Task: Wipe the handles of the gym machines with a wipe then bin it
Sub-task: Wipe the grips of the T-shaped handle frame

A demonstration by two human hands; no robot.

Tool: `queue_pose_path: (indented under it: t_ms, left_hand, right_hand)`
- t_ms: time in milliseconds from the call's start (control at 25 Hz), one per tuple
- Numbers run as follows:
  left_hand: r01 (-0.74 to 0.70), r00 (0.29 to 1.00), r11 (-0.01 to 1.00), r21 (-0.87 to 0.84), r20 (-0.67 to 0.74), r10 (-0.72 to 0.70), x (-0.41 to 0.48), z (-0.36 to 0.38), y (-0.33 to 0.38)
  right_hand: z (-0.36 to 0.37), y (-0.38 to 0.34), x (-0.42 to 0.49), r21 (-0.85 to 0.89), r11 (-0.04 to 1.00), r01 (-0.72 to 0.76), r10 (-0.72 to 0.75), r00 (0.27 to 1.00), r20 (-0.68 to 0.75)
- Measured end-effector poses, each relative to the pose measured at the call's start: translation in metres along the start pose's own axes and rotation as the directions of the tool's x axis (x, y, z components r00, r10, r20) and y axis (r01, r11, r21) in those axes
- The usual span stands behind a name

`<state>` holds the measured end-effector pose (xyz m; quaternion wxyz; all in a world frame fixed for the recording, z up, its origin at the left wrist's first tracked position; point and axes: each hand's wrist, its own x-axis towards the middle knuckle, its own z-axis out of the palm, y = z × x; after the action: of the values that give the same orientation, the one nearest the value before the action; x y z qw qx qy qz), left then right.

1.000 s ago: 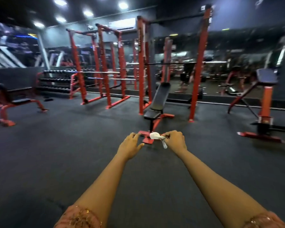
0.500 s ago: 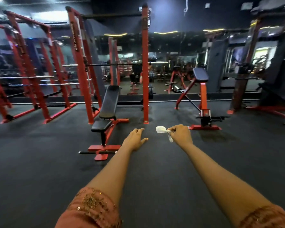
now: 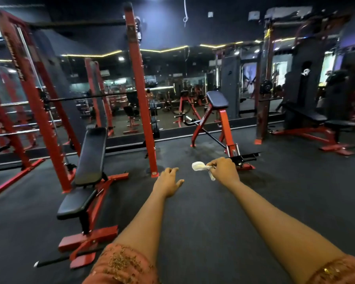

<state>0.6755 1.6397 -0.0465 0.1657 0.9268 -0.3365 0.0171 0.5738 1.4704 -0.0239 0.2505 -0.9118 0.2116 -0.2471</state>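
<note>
The right grip (image 3: 223,171) pinches a crumpled white wipe (image 3: 199,166) out in front, above the rubber floor (image 3: 193,222) and well apart from any handle; the left grip (image 3: 167,182) is loose and empty. The pinch looks slight — an arm swing could drop the wipe and dirty it before it reaches a machine.

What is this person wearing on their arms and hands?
Nothing on the left hand or right hand: no gloves, no watch in view. The forearms are uncovered. The left sleeve and right sleeve, at the bottom edge of the view, are orange-pink cloth with gold sequinned embroidery.
</note>
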Motion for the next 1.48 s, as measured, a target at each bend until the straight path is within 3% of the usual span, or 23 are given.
queue_pose_path:
  t_ms: [200, 440, 760, 1240, 1480]
  left_hand:
    - [0.013, 0.999, 0.995, 0.101, -0.039, -0.009, 0.174, 0.025, -0.025]
    - [0.088, 0.995, 0.990, 0.111, 0.040, -0.093, 0.352, 0.046, -0.080]
    - [0.098, 0.991, 0.974, 0.203, 0.072, -0.115, 0.621, 0.057, -0.163]
    - [0.081, 0.991, 0.982, 0.169, 0.089, -0.097, 1.026, 0.101, -0.223]
    - [0.121, 0.989, 0.982, 0.145, 0.068, -0.132, 1.224, 0.113, -0.239]
  right_hand:
    - [0.053, 0.034, 0.166, -0.030, 0.999, 0.012, -0.010, 0.999, 0.049]
    - [0.125, 0.058, 0.349, -0.105, 0.993, 0.047, -0.035, 0.993, 0.112]
    - [0.232, 0.079, 0.604, -0.052, 0.998, 0.020, -0.013, 0.991, 0.134]
    - [0.347, 0.163, 0.986, -0.067, 0.998, 0.007, -0.005, 0.999, 0.040]
    - [0.392, 0.212, 1.178, -0.045, 0.999, 0.013, -0.009, 0.997, 0.082]
